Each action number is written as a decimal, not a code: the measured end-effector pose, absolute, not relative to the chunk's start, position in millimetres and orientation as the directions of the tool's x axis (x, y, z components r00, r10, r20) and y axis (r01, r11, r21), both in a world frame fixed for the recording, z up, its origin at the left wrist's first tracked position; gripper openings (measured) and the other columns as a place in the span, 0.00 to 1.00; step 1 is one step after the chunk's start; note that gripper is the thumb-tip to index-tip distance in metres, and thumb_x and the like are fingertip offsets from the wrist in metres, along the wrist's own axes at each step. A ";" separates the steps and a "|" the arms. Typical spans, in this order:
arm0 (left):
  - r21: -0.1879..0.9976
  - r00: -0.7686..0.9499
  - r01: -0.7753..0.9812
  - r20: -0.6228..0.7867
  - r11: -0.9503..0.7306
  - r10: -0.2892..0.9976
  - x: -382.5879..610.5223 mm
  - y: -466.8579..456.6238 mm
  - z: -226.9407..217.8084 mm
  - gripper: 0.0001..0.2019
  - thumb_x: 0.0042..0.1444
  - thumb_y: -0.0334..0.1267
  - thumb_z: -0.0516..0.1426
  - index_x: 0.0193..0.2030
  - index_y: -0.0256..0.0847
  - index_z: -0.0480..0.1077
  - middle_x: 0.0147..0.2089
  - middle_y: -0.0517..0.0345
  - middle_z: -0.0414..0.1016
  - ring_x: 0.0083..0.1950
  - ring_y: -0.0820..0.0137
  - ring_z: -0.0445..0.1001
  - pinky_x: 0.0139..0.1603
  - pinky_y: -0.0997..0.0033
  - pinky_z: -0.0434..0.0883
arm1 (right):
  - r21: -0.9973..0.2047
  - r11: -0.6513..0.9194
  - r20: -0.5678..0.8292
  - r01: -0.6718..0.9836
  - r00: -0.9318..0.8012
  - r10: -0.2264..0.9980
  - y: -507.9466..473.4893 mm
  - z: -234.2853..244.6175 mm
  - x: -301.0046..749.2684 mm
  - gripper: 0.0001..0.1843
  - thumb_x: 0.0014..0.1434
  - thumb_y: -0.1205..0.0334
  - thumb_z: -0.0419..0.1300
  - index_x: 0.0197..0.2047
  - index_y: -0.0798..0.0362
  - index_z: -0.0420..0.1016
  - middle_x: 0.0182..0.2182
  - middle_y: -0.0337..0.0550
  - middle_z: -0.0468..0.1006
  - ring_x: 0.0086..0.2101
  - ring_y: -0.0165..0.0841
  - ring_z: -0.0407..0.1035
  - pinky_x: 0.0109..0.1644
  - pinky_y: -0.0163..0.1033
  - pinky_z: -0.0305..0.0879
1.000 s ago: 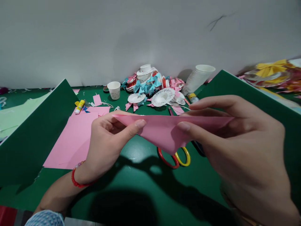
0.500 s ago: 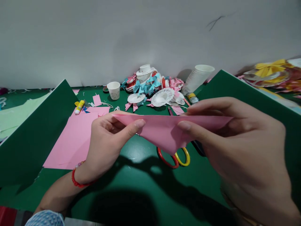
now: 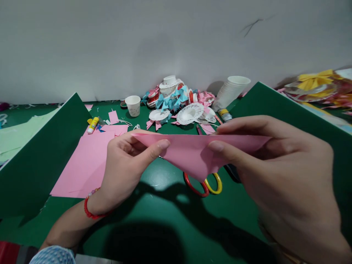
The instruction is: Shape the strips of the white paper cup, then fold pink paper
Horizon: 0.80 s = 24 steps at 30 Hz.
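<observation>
A folded piece of pink paper (image 3: 189, 152) is held up in front of me, its long straight edge on top and a point hanging down. My left hand (image 3: 129, 161) pinches it near the left end, thumb in front and fingers behind. On the other side my right hand (image 3: 283, 157) grips it between thumb and fingers, covering part of the right end. Below and behind the paper lie scissors with one red and one yellow handle loop (image 3: 213, 184); their blades are mostly hidden.
Pink sheets (image 3: 85, 161) and a glue stick (image 3: 93, 125) lie at left. Behind stand a paper cup (image 3: 133, 105), a pile of paper ornaments (image 3: 176, 97) and stacked cups (image 3: 232, 91). Green boards rise at left (image 3: 49, 143) and right (image 3: 297, 113).
Almost nothing differs; the right hand's fingers have shifted very slightly, and the paper stays in both hands.
</observation>
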<state>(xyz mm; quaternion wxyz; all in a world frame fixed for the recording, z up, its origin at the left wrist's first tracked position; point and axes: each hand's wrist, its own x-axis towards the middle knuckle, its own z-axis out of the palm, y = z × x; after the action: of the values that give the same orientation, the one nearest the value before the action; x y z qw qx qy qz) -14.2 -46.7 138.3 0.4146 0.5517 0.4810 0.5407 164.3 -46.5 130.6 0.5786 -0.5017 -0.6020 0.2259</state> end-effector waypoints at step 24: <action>0.984 -0.059 0.057 0.174 -0.171 0.983 -14.2 -47.1 138.1 0.11 0.41 0.44 0.65 0.25 0.38 0.75 0.26 0.57 0.77 0.29 0.70 0.74 0.27 0.74 0.70 | -0.851 0.371 0.463 0.372 0.197 0.864 -46.0 130.6 164.0 0.06 0.42 0.60 0.68 0.28 0.43 0.77 0.26 0.32 0.77 0.29 0.31 0.72 0.25 0.31 0.70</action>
<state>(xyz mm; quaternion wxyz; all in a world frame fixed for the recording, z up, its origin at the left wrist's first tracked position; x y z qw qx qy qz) -14.2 -47.1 138.1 0.4253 0.5381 0.4833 0.5440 164.0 -46.0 130.6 0.5743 -0.5183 -0.5963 0.2145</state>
